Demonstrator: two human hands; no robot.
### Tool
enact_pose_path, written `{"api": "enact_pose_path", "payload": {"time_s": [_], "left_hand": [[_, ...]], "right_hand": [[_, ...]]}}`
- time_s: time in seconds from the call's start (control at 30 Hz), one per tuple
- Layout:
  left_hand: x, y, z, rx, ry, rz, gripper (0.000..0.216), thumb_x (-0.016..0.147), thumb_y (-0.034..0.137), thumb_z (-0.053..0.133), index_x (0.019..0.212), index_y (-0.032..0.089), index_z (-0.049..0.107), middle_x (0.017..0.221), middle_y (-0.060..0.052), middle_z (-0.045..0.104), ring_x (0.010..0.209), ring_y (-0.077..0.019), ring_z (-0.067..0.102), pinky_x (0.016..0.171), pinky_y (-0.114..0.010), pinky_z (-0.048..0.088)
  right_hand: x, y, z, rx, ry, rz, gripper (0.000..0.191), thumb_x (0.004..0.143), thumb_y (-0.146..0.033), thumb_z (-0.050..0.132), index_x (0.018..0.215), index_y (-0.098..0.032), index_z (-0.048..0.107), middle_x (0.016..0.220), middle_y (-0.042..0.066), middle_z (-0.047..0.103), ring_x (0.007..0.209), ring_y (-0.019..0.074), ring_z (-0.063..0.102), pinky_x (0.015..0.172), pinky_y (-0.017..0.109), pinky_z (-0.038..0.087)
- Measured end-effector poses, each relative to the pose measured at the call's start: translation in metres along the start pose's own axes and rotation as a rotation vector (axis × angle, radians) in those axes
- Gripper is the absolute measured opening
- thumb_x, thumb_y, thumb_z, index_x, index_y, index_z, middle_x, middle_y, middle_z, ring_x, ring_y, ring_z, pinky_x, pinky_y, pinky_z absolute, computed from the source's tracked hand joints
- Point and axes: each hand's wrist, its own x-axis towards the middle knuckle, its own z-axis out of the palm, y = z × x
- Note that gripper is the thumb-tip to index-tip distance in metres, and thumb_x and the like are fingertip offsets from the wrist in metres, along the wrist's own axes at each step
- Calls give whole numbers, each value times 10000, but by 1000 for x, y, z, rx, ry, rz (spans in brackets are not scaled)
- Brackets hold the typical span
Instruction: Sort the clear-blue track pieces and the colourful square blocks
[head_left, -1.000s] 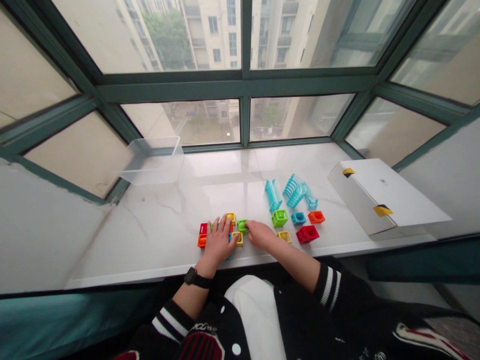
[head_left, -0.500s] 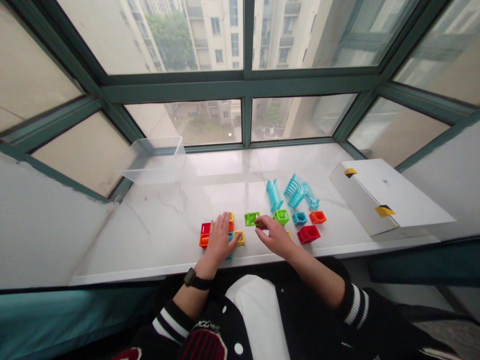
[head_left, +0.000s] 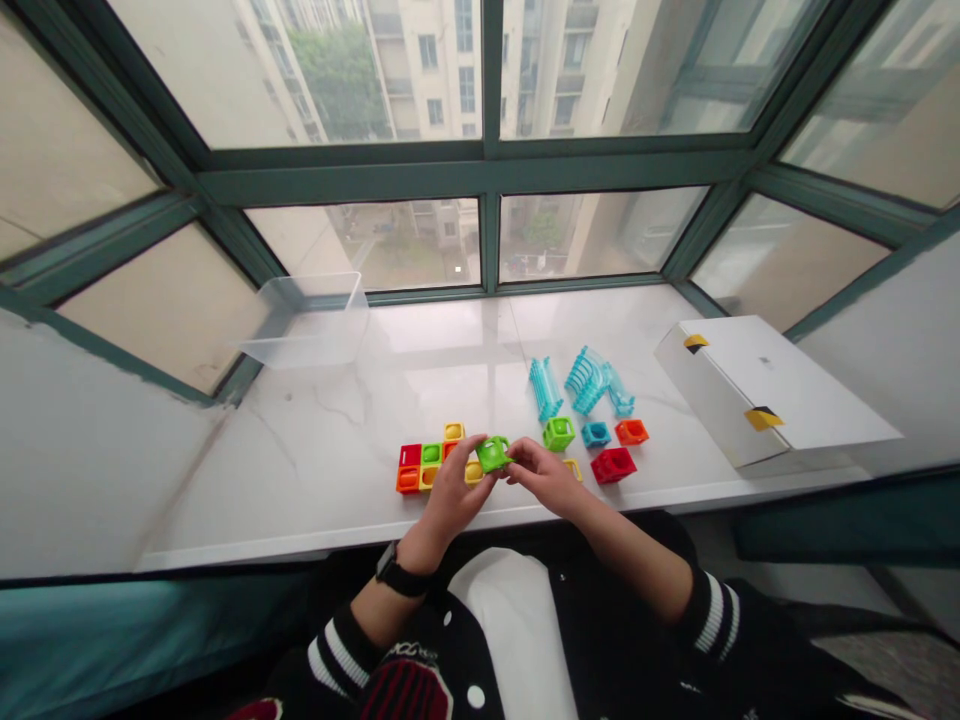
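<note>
A bright green plastic block (head_left: 493, 454) with a hollow in it is held between my two hands. My left hand (head_left: 453, 490) grips its left side with thumb and fingers, and my right hand (head_left: 545, 476) pinches its right edge. Beneath and left of my left hand lies a joined cluster of red, orange, yellow and green blocks (head_left: 420, 468), partly covered by that hand. A yellow block (head_left: 454, 432) sticks out at the cluster's far side. Past my right hand stand a second green block (head_left: 559, 434) and a yellow piece (head_left: 573, 469), which the hand partly hides.
To the right are a blue block (head_left: 596, 434), an orange block (head_left: 631, 431) and a red block (head_left: 613, 465). Clear blue track pieces (head_left: 546, 388) lie behind them. A transparent bin (head_left: 315, 325) stands at back left, a white box (head_left: 780, 385) at right. The sill's front edge (head_left: 285, 548) is near my body.
My left hand has left the cluster and moved right to grip the green block. That block is now lifted and tilted between both hands, a little nearer to me.
</note>
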Motion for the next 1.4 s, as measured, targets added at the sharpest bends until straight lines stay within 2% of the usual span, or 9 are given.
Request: {"api": "enact_pose_path", "payload": {"time_s": [0.17, 0.37, 0.47, 0.63, 0.73, 0.83, 1.03, 1.2, 1.4], "left_hand": [[-2, 4, 6, -96, -32, -32, 633, 923, 345, 741, 1497, 257, 488, 1403, -138, 660, 1317, -305, 644, 1145, -522, 507], [-1, 5, 12, -332, -24, -136, 582, 942, 396, 735, 1462, 243, 521, 1384, -150, 663, 1237, -288, 692, 1096, -499, 556], [2, 4, 14, -552, -24, -283, 581, 951, 460, 721, 1448, 231, 523, 1311, -143, 703, 1152, -279, 728, 1039, -488, 589], [7, 4, 18, -768, -26, -411, 571, 908, 542, 749, 1351, 218, 588, 1256, -117, 706, 1137, -272, 721, 1040, -487, 588], [6, 7, 21, -809, -71, -449, 547, 881, 569, 772, 1270, 213, 625, 1179, -97, 717, 1103, -263, 719, 989, -455, 603], [6, 11, 24, -839, -120, -482, 554, 862, 599, 781, 1226, 205, 645, 1174, -94, 722, 1117, -268, 707, 963, -427, 603], [7, 14, 24, -806, -182, -461, 513, 888, 643, 724, 1122, 190, 669, 1110, -78, 719, 1054, -253, 707, 931, -406, 596], [8, 14, 25, -655, -287, -317, 565, 853, 481, 828, 1297, 215, 603, 1207, -98, 720, 1041, -231, 718, 940, -390, 588], [23, 21, 29, -474, -248, -220, 470, 885, 393, 801, 1278, 204, 626, 1184, -97, 755, 1033, -230, 744, 963, -416, 604]], "right_hand": [[0, -4, 1, 17, 7, 57, 443, 933, -657, 664, 984, -234, 544, 860, -10, 676, 760, 172, 714, 678, 318, 590], [-3, -6, -2, -122, 54, 16, 326, 998, -548, 602, 1027, -230, 537, 846, -8, 683, 721, 171, 713, 650, 314, 566], [-5, -8, -6, -251, 98, -47, 310, 980, -442, 644, 1188, -234, 545, 966, 24, 712, 766, 167, 711, 709, 336, 587], [-9, -14, -8, -403, 133, -225, 532, 910, -341, 736, 1393, -267, 526, 1318, 115, 618, 982, 198, 697, 786, 367, 633], [-10, -16, -7, -470, 115, -340, 563, 911, -279, 742, 1433, -291, 530, 1383, 120, 580, 1119, 233, 655, 840, 385, 636], [-11, -15, -9, -514, 114, -370, 596, 900, -231, 756, 1447, -298, 529, 1358, 110, 607, 1154, 248, 641, 870, 394, 631], [-11, -9, -20, -542, 110, -333, 568, 877, -202, 748, 1410, -274, 567, 1257, 90, 670, 947, 207, 699, 849, 401, 628], [-14, -11, -27, -579, 159, -284, 544, 894, -252, 747, 1414, -267, 585, 1273, 96, 697, 979, 222, 713, 896, 413, 627], [-17, -19, -47, -505, 123, -234, 601, 903, -302, 747, 1474, -268, 561, 1348, 109, 682, 1057, 227, 730, 944, 405, 630]]}}
